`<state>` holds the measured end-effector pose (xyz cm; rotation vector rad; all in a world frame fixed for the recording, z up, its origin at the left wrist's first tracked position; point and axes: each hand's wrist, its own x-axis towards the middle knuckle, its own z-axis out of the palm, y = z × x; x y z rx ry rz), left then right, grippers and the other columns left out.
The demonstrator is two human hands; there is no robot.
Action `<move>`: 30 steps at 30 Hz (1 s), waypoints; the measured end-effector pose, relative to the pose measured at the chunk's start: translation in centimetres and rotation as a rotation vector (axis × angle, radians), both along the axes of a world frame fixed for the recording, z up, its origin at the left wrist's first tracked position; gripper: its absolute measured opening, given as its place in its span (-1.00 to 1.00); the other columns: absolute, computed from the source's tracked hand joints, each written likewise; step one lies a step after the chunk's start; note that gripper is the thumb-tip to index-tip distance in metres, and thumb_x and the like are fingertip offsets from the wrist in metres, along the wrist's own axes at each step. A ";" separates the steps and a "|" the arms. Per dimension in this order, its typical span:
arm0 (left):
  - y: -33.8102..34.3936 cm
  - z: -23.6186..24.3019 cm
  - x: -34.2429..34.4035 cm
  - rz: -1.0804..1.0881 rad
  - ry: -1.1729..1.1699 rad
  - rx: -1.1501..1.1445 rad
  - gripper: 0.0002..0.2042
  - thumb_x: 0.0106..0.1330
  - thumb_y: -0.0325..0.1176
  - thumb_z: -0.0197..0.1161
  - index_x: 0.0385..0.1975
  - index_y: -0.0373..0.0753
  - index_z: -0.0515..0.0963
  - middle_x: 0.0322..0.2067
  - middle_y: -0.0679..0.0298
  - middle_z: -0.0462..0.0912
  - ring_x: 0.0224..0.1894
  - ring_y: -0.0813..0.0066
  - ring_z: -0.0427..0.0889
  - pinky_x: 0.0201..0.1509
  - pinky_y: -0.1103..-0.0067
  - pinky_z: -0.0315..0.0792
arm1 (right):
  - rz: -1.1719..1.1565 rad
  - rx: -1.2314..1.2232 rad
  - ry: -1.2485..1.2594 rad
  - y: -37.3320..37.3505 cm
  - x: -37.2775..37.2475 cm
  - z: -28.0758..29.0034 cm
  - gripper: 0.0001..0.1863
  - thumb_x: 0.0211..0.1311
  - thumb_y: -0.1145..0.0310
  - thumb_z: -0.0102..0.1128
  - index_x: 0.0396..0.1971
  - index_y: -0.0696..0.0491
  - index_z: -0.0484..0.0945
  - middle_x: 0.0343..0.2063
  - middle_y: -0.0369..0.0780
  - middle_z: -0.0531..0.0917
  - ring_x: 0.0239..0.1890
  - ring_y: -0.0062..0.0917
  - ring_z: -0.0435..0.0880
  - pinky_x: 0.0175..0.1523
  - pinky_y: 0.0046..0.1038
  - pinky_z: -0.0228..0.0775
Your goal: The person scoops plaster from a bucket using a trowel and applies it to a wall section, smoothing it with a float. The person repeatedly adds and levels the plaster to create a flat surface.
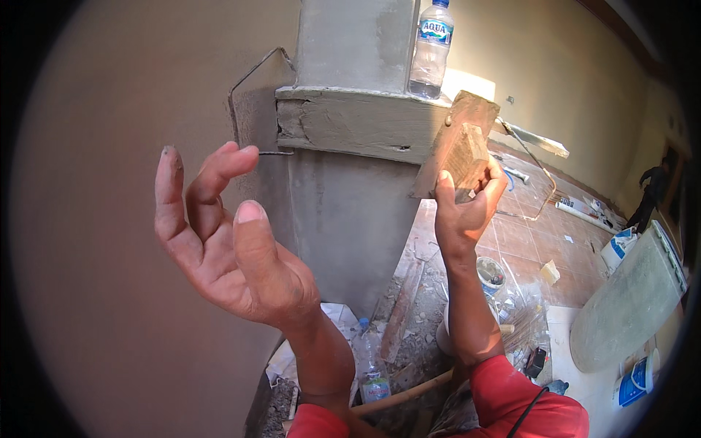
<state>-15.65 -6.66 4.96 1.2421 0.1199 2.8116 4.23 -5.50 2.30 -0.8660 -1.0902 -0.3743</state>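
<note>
Closest to the camera, left of the plastered ledge (350,123), the left hand (232,266) is raised, fingers half curled and spread, holding nothing. Before the ledge's right end, the right hand (465,213) is closed on the block grip of a wooden float (464,152), thumb on the near side; whether the board touches the mortar I cannot tell. That hold sits toward the block's lower end, so the board could twist under pressure and a corner gouge the face if the mortar is soft. A careless upward swing might also knock over the plastic bottle (431,64) standing on the ledge near that end, and the bent wire (546,191) to the ledge's right could snag the wrist. As for the surface, the ledge's face is grey, with crack-like lines at its left end and a small pit low down toward the right. Below the ledge lies rubble (423,310); to its right, tiled floor (531,237), a large pale-green container (619,310) and, farther back, a person in dark clothing (652,191) by the beige wall (562,66).
</note>
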 end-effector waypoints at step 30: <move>-2.9 -2.9 4.6 -0.090 0.379 0.027 -0.50 0.19 -0.48 -0.05 0.19 -0.43 0.25 -0.36 0.07 0.57 -0.08 0.06 0.55 0.18 0.19 0.25 | 1.134 -0.143 0.679 -4.7 3.4 -13.6 -0.29 0.25 0.37 0.17 0.31 0.21 0.04 0.12 -0.17 0.41 0.13 -0.48 0.44 0.23 -0.42 0.26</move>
